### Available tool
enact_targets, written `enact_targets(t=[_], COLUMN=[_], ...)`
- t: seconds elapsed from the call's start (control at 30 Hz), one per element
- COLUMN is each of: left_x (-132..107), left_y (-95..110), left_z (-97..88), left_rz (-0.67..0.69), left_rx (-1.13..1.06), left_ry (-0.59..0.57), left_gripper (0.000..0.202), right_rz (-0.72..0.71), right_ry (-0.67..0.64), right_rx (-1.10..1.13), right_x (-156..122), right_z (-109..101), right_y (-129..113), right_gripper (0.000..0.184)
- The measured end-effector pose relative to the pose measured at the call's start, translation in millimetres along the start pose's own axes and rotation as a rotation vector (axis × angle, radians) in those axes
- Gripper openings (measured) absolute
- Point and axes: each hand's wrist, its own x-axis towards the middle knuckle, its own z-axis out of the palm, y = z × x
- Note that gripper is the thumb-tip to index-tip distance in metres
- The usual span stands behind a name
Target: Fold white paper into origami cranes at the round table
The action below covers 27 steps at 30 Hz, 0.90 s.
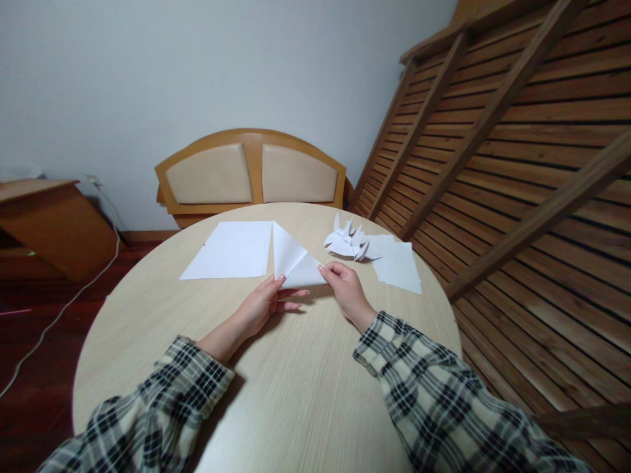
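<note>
A folded sheet of white paper (292, 257), roughly triangular with a crease running down its middle, is held just above the table between both hands. My left hand (266, 302) pinches its lower left corner with the thumb on top, the other fingers reaching underneath. At the lower right corner, my right hand (344, 286) grips the paper between thumb and bent fingers. Behind my left hand lies a flat stack of white paper (227, 249). Several folded paper cranes (348, 240) sit together beyond my right hand; single pieces in the cluster are hard to tell apart.
The round wooden table (290, 394) carries everything. More white sheets (398, 263) lie at its right edge, beside the cranes. A padded headboard (254, 171) stands behind the table, a slatted wooden frame (513, 164) leans at right, and a cable (73, 299) crosses the floor at left.
</note>
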Motion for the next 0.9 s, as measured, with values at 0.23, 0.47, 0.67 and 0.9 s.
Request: enact_targets(t=[0.23, 0.47, 0.67, 0.9], left_x=[3.2, -0.4, 1.0, 2.6], left_y=[-1.8, 5.1, 4.1, 3.5], left_z=[-2.9, -0.2, -0.6, -2.5], left_rz=[0.087, 0.126, 0.132, 0.162], left_rx=[0.123, 0.215, 0.245, 0.375], left_ry=[0.035, 0.079, 0.11, 0.122], left_gripper=[0.025, 0.019, 0.016, 0.021], right_rz=[-0.023, -0.032, -0.054, -0.077], right_ry=[0.017, -0.002, -0.017, -0.006], right_rx=[-0.02, -0.024, -0.036, -0.075], right_x=[0.6, 0.1, 1.0, -0.4], right_z=[-1.3, -1.3, -1.8, -0.4], right_y=[-1.2, -2.4, -0.2, -3.4], right_gripper=[0.027, 0.026, 0.024, 0.024])
